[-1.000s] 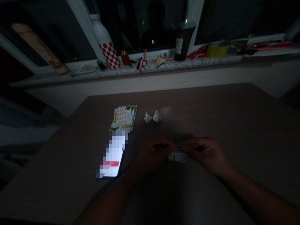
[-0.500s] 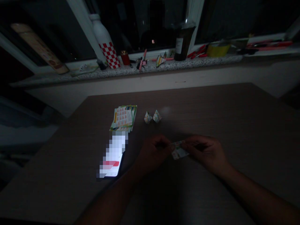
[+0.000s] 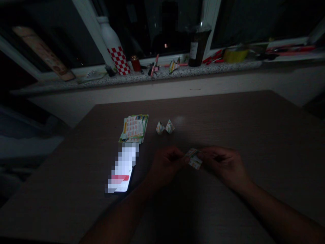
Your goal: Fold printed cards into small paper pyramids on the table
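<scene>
A small folded piece of printed paper (image 3: pixel 195 159) is pinched between my two hands, just above the table. My left hand (image 3: pixel 169 166) grips its left corner with thumb and fingers. On the other side my right hand (image 3: pixel 224 166) is closed on the right corner. Beyond the hands, two small folded paper shapes with pointed tops, one on the left (image 3: pixel 159 127) and one on the right (image 3: pixel 170 127), stand side by side. To their left lies a stack of printed paper sheets (image 3: pixel 133 127). The light is dim, so the exact folds are hard to make out.
A lit phone (image 3: pixel 122 169) lies on the table (image 3: pixel 228 118), near my left forearm. On the windowsill (image 3: pixel 142 78) behind stand a red-and-white checked bottle (image 3: pixel 118 56), a small red jar (image 3: pixel 135 63), a dark cup (image 3: pixel 198 47) and a yellow roll (image 3: pixel 235 55).
The paper between my hands has been turned or refolded and now shows a squarer, printed face with a pale middle. Both hands stay nearly in place.
</scene>
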The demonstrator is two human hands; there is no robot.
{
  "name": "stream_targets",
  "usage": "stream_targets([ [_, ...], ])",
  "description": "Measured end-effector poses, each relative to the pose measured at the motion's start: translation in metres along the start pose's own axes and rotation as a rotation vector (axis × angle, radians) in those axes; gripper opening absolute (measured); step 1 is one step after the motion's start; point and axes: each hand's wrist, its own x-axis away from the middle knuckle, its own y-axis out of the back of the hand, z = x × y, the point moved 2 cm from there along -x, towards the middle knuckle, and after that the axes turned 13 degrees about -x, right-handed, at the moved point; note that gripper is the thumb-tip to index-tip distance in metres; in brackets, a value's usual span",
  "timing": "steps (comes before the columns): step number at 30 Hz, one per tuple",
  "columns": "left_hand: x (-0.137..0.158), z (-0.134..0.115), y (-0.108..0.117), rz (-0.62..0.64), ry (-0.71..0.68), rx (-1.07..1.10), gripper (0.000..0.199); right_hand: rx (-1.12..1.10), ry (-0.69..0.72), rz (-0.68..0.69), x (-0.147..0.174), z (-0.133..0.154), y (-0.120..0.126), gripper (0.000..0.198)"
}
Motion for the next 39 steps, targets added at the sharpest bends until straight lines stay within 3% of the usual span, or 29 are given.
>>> stream_targets([
  [3,-0.001,0.001,0.0,-0.049,0.027,0.037,0.019,-0.098,-0.071,0.073,-0.001,-0.002,-0.004,0.021],
  [6,-0.002,0.003,-0.001,-0.054,0.042,0.084,0.019,-0.041,-0.086,0.127,-0.001,-0.002,-0.007,0.011],
  [12,-0.003,0.01,-0.004,0.078,0.041,0.113,0.019,0.041,-0.035,0.039,-0.001,-0.005,-0.002,0.016],
  [17,-0.003,0.01,-0.006,0.155,0.048,0.085,0.021,0.072,-0.016,0.08,-0.002,-0.004,0.001,0.016],
  [30,-0.004,0.004,-0.003,0.116,0.107,0.187,0.028,0.006,-0.061,0.064,-0.003,-0.005,-0.002,0.016],
  [39,-0.002,0.0,0.0,0.089,0.091,0.204,0.019,-0.049,-0.089,0.087,-0.003,-0.003,-0.002,0.014],
])
